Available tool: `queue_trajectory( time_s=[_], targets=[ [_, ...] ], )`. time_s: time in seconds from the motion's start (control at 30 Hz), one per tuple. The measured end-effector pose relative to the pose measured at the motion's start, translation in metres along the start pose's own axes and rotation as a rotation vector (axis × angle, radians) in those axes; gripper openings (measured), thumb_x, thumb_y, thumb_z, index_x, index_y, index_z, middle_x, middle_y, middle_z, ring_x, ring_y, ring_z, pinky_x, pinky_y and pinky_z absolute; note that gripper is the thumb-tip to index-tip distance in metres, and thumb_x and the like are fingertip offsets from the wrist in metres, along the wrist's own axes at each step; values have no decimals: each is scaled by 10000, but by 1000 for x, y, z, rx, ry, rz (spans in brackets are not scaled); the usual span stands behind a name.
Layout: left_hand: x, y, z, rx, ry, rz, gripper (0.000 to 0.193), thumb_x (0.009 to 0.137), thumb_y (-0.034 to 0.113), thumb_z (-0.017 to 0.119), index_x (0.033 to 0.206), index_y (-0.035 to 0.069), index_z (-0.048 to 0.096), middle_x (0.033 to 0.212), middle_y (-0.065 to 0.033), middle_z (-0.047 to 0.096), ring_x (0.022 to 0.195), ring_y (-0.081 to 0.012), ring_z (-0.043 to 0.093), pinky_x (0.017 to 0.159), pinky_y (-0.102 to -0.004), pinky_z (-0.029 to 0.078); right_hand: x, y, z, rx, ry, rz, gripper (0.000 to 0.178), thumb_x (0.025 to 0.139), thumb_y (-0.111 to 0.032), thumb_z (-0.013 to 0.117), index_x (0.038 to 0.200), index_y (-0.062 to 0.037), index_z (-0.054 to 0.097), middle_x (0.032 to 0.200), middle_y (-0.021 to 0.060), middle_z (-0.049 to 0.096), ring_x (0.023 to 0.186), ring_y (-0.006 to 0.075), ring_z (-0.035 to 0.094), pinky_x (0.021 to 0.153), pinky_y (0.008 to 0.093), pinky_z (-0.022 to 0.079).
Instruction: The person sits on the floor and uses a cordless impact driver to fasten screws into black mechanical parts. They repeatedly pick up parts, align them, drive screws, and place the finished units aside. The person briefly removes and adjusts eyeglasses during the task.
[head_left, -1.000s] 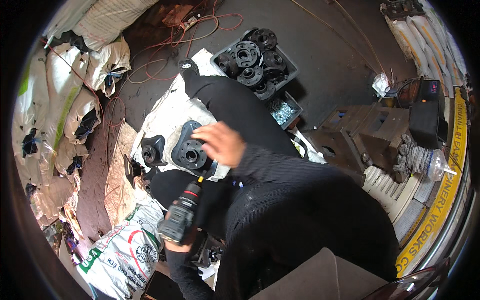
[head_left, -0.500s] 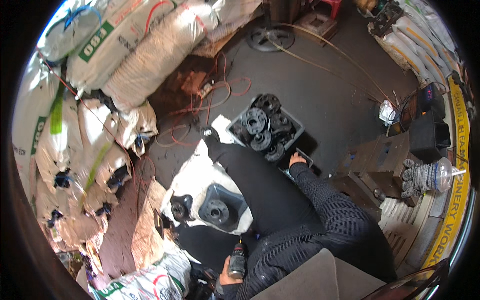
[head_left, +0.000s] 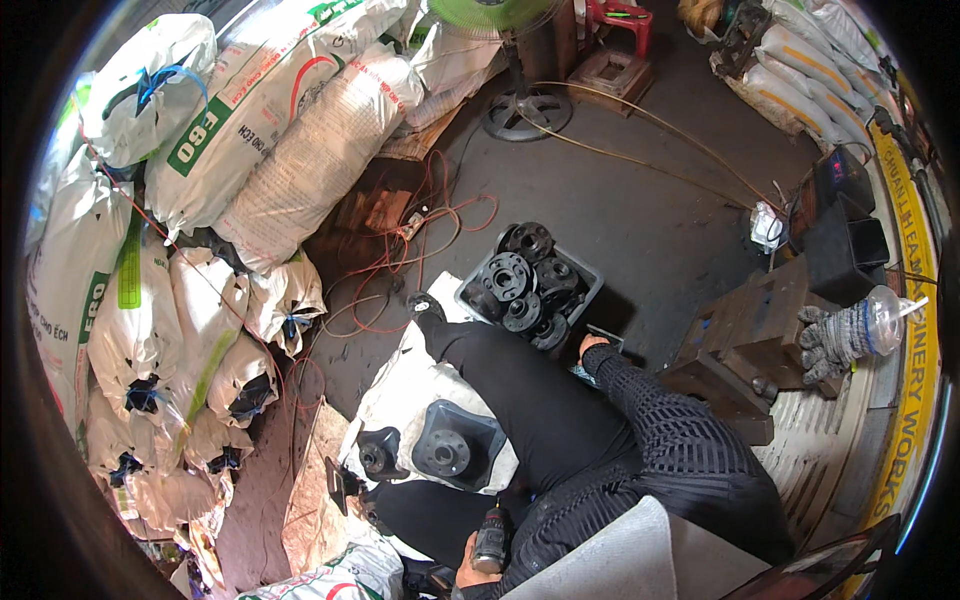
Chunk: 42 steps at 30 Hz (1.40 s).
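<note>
My left hand (head_left: 474,568), low in the picture, is wrapped round a dark cordless drill (head_left: 491,543) whose bit points toward my legs. My right hand (head_left: 592,344) is reached out beside a small flat tray or box (head_left: 608,338); its fingers look curled, and what they hold is hidden. Next to that hand stands a grey crate (head_left: 594,285) with several black round flanged parts (head_left: 508,276). Between my legs, on a white sack (head_left: 400,395), lie a black squarish plate with a round hub (head_left: 447,452) and a smaller black hub part (head_left: 377,456).
Stacked white sacks (head_left: 240,130) line the left side. Red cords (head_left: 430,215) trail over the floor. A green fan (head_left: 495,12) on a round base stands at the back. To the right are wooden blocks (head_left: 730,325), a grey glove (head_left: 838,342) and a plastic cup (head_left: 884,318).
My view has shifted slightly, so the scene sits lower and the fan shows more. The right hand has drawn in a little and looks more curled; the drill stays in my left hand.
</note>
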<state>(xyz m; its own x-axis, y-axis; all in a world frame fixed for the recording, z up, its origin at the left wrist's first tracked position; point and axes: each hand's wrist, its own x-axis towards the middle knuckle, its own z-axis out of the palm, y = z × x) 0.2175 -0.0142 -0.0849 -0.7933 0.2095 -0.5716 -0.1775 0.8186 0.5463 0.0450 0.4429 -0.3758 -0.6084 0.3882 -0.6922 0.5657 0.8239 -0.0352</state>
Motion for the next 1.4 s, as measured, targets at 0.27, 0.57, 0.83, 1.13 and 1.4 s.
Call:
queue_trajectory(
  time_s=[0.27, 0.57, 0.83, 1.13, 1.4],
  targets=[
    [23, -18, 18, -18, 24, 140, 935, 523, 155, 738, 1366, 186, 334, 1059, -130, 622, 918, -293, 639, 781, -334, 515, -12, -5, -22, -7, -63, -53, 482, 744, -367, 674, 1088, -31, 634, 1137, 180, 607, 1045, 317, 591, 866, 423, 489],
    [-11, -17, -2, -18, -3, 28, 967, 476, 143, 721, 1365, 162, 338, 1083, -119, 610, 903, -295, 629, 775, -338, 504, -66, 16, -28, 426, 172, -131, 411, 702, -240, 674, 1077, -86, 608, 1073, 191, 620, 1021, 340, 589, 888, 397, 477],
    [-4, -26, 5, 44, 61, 143, 944, 478, 120, 694, 1357, 185, 355, 1060, -119, 613, 865, -334, 631, 739, -360, 516, -39, 50, -2, 1401, -205, -148, 214, 747, -203, 657, 926, -96, 610, 771, 33, 591, 702, 159, 590, 594, 346, 550],
    [-11, 12, 1, 82, 88, -26, 777, 588, 131, 712, 1303, 216, 421, 1033, -115, 644, 899, -325, 639, 762, -372, 511, -72, 63, -31, 1953, -572, -212, 220, 829, -144, 556, 1013, -24, 571, 769, 35, 559, 607, 136, 523, 590, 332, 517],
    [3, 18, -10, 148, -71, -149, 743, 614, 166, 701, 1297, 254, 420, 1044, -113, 642, 930, -338, 624, 783, -384, 494, -101, 66, -39, 1970, -625, -319, 346, 821, -106, 583, 1155, -27, 533, 836, 63, 586, 658, 150, 571, 589, 273, 526]
  ],
)
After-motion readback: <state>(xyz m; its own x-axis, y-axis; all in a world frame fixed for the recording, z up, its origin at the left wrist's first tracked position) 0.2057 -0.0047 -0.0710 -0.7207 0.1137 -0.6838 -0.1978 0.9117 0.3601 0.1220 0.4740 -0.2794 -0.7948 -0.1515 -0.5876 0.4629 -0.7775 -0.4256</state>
